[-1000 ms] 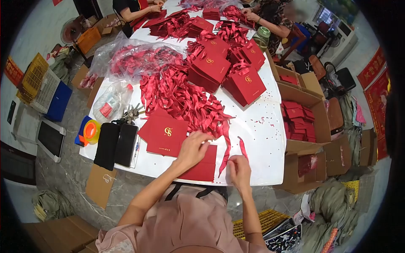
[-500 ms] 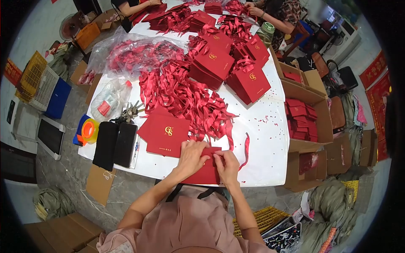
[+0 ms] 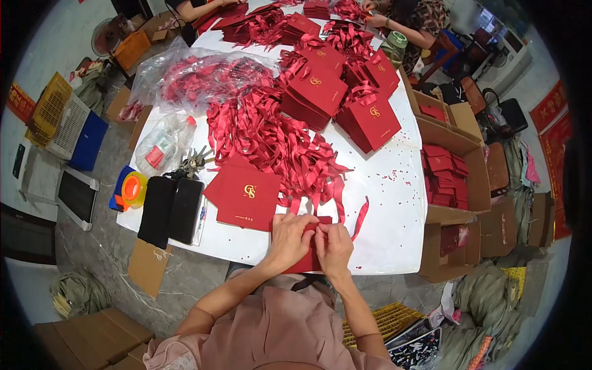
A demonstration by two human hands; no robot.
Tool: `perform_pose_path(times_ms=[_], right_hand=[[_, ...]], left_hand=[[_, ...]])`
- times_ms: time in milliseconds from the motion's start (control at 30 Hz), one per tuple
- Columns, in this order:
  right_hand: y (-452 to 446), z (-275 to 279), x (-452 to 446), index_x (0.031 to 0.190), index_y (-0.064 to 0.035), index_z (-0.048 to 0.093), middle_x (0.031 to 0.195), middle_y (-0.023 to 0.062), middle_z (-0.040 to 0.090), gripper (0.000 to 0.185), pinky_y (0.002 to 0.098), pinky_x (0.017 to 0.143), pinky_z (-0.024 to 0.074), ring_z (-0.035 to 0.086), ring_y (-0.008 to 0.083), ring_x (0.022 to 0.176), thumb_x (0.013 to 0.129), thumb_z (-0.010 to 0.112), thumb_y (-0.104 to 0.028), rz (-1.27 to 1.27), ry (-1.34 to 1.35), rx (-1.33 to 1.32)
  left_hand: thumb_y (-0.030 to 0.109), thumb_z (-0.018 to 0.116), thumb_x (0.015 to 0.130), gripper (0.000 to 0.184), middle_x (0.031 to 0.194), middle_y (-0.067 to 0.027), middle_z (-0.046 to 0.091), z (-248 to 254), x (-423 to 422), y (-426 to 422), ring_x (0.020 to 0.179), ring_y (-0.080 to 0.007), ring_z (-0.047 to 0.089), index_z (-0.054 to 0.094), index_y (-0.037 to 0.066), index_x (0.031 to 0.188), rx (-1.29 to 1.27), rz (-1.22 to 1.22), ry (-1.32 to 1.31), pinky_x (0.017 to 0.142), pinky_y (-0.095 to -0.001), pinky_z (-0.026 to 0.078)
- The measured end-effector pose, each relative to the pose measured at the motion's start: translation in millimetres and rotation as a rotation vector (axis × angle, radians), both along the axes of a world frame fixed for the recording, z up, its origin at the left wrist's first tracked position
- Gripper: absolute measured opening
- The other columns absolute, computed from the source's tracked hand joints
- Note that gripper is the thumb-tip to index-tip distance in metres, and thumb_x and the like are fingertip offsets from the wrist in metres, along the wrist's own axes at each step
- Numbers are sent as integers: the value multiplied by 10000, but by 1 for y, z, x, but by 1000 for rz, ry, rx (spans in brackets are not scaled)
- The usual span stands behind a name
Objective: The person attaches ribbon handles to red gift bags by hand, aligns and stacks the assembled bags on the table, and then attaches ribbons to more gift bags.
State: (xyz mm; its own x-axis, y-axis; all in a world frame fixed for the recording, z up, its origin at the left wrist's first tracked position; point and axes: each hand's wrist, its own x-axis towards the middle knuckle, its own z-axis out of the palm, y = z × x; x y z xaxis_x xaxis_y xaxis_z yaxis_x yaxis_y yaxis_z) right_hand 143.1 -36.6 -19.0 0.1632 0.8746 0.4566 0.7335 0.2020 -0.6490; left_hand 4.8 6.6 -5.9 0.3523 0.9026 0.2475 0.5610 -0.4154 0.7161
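A flat red paper bag (image 3: 304, 266) lies at the table's near edge, mostly covered by my hands. My left hand (image 3: 288, 239) rests on its left part, fingers bent, thumb and fingertips meeting near its upper edge. My right hand (image 3: 333, 248) pinches at the bag's upper right, its fingertips close to the left ones; what lies between them is too small to make out. A loose red ribbon (image 3: 361, 217) curves up beside my right hand. Just left of my hands are flat red bags with a gold logo (image 3: 249, 192). Beyond lies a heap of red ribbons (image 3: 265, 139).
Stacked red bags (image 3: 370, 120) stand farther back. A phone (image 3: 186, 211), black pouch (image 3: 156, 211), keys (image 3: 196, 161), tape rolls (image 3: 132, 189) and a plastic bottle (image 3: 161, 145) lie at left. Cardboard boxes (image 3: 453, 216) flank the right edge. Two people work at the far end.
My right hand has turned inward and its fingers have closed in toward my left fingertips. My left hand has shifted slightly, covering more of the bag. The whole view has moved a little.
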Motion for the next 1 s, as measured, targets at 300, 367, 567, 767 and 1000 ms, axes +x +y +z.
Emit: perform_pose_path(times_ms=[300,367,567,767,1000], right_hand=[[3,6,26,866,-31,670,781,110,593,150,347,592,468,589,262,681,762,778,-23,103,192,-136],[4,16,28,898,-21,678,788,104,605,166,341,597,475,594,242,681,764,775,-22,142,170,-130],[12,43,48,978,-13,703,931,106,630,127,306,769,481,614,230,851,855,701,-45,240,310,-202],[21,38,70,945,-14,714,869,96,630,108,304,721,492,620,203,780,899,676,-103,373,288,-439],[32,35,93,1010,-40,714,913,38,600,115,250,727,434,547,118,833,923,669,-98,731,327,-618]], left_hand=[[259,709,870,170,898,-43,719,0,1,7,865,-219,672,696,114,958,-150,-38,-11,855,-386,367],[283,719,867,194,871,-30,721,0,0,11,850,-216,681,692,112,954,-136,-23,-16,858,-388,367],[270,743,847,198,841,-38,713,6,-4,15,830,-219,658,692,107,948,-182,-120,-78,849,-393,367],[203,744,817,129,846,11,696,15,1,5,843,-183,598,719,119,911,152,-230,-26,836,-364,354],[185,759,798,175,828,11,605,13,2,4,853,-186,534,704,140,959,367,-385,-10,809,-369,351]])
